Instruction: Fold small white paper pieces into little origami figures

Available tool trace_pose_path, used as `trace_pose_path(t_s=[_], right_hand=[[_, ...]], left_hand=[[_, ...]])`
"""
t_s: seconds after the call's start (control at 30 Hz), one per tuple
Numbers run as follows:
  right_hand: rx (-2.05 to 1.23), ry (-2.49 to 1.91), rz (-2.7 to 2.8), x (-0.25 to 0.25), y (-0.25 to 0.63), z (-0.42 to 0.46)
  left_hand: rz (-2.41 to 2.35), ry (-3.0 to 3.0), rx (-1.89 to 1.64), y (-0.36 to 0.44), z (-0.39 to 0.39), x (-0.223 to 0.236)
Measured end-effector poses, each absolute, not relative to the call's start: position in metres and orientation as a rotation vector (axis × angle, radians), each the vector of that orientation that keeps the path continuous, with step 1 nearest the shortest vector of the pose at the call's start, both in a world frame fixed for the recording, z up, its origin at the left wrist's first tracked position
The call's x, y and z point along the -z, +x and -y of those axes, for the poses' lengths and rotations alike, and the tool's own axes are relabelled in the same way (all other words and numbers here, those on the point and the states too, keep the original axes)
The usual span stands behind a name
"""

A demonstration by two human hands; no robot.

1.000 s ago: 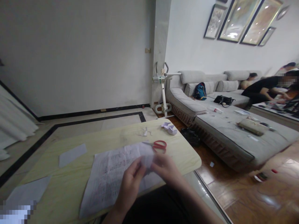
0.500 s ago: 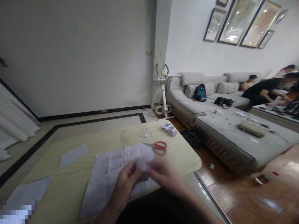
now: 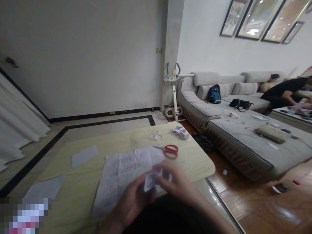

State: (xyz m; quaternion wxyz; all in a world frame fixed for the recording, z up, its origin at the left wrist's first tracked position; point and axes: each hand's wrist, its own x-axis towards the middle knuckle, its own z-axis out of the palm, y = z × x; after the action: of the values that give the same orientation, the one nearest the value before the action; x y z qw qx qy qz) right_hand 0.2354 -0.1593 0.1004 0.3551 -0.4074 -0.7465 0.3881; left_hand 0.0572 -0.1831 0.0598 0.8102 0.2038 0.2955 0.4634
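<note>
Between my two hands is a small folded piece of white paper (image 3: 149, 182), held above the table's near edge. My left hand (image 3: 135, 196) grips it from the left with closed fingers. From the right, my right hand (image 3: 172, 178) pinches the other side of it; a pale curved strip shows by those fingers. Under my hands lies a large creased sheet with writing (image 3: 122, 175). Just beyond it rest red-handled scissors (image 3: 170, 151), blades pointing left.
On the pale wooden table (image 3: 197, 165) lie folded paper pieces (image 3: 181, 132), small paper scraps (image 3: 155, 136) and a blank paper (image 3: 84, 156). A grey sofa (image 3: 243, 139) with bags stands to the right. Two people sit farther back. An exercise machine (image 3: 174, 97) stands by the wall.
The view has shifted slightly left, so the scene sits farther right. In my hands the folded paper has turned and shows a flatter face; both hands still hold it.
</note>
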Motion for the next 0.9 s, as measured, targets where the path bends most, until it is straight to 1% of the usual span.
trace_pose_path(t_s=[0.23, 0.43, 0.6, 0.9], right_hand=[[-0.896, -1.079, 1.993, -0.096, 0.231, 0.158], [-0.890, -1.110, 2.039, -0.098, 0.230, 0.161], [-0.707, -1.142, 2.066, -0.096, 0.226, 0.164], [-0.501, -1.097, 2.199, -0.099, 0.226, 0.168]], left_hand=[[-0.583, 0.610, -1.009, 0.063, 0.187, -0.055], [-0.595, 0.608, -1.034, 0.065, 0.189, -0.049], [-0.632, 0.638, -1.048, 0.067, 0.191, -0.053], [-0.743, 0.755, -1.019, 0.062, 0.194, -0.045]])
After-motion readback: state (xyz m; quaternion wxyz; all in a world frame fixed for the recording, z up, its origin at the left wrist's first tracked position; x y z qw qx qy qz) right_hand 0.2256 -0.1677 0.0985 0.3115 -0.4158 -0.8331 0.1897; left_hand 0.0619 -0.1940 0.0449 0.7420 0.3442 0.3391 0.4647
